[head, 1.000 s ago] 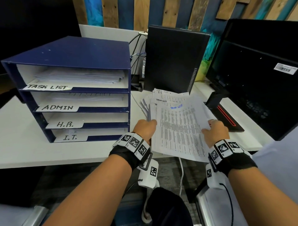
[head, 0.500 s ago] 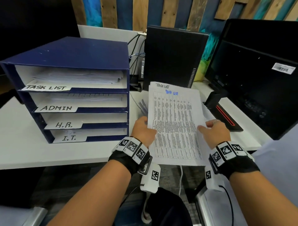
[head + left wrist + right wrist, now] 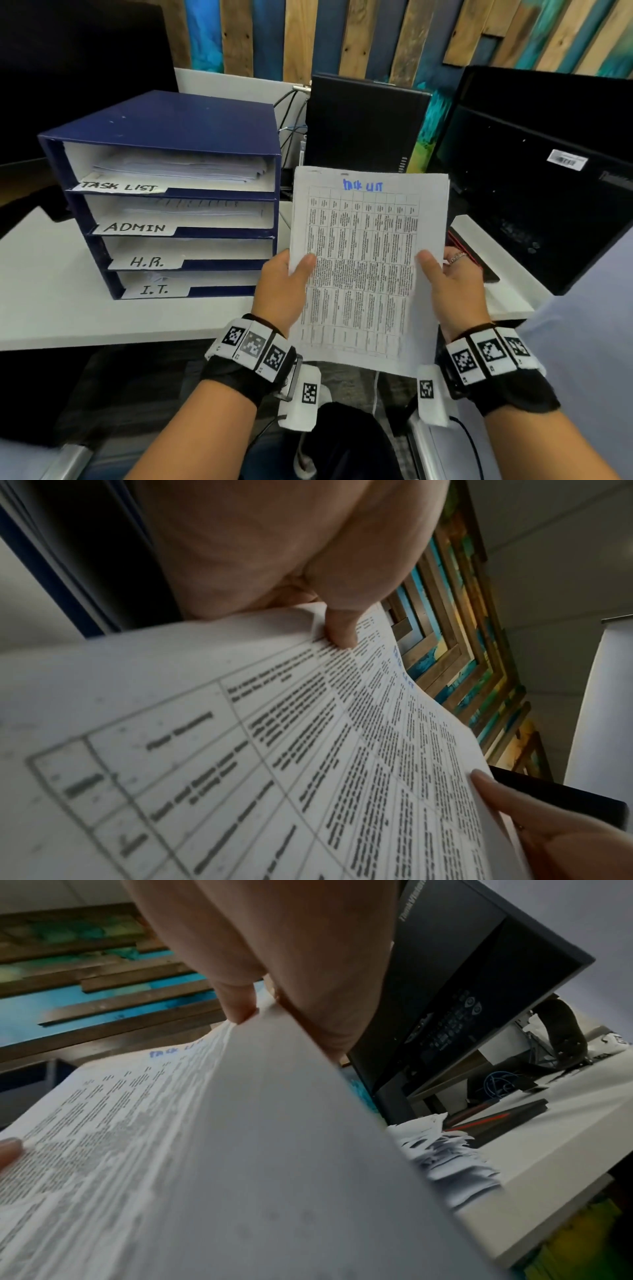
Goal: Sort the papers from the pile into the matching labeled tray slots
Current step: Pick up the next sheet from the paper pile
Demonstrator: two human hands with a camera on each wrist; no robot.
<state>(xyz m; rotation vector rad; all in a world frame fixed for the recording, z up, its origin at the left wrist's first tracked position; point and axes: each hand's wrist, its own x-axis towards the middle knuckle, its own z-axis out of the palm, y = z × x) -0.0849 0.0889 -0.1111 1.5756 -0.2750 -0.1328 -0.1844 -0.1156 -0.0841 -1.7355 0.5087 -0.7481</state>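
While the tray (image 3: 164, 137) on the bench (image 3: 51, 308) already holds papers in its TASK LIST slot (image 3: 178, 168) and its ADMIN slot (image 3: 191, 210), the H.R. slot (image 3: 191, 248) and I.T. slot (image 3: 205, 277) show little or nothing from this angle, so the sorting looks partly done. A ragged pile (image 3: 445, 1153) of loose papers lies on the bench near the monitor (image 3: 548, 188), so more remains to be filed.

Held up in the air between tray and monitor is a sheaf of papers (image 3: 366, 260), its top page a printed table with blue handwriting at the head that seems to read "task list". By that heading it probably belongs in the top slot, well above where it hangs now.

The left hand (image 3: 284, 291) grips the sheaf's left edge, thumb pressed on the front and fingers curled behind. The right hand (image 3: 455, 287) pinches the right edge the same way, thumb on the printed face, fingers (image 3: 322, 1010) closed against the back.
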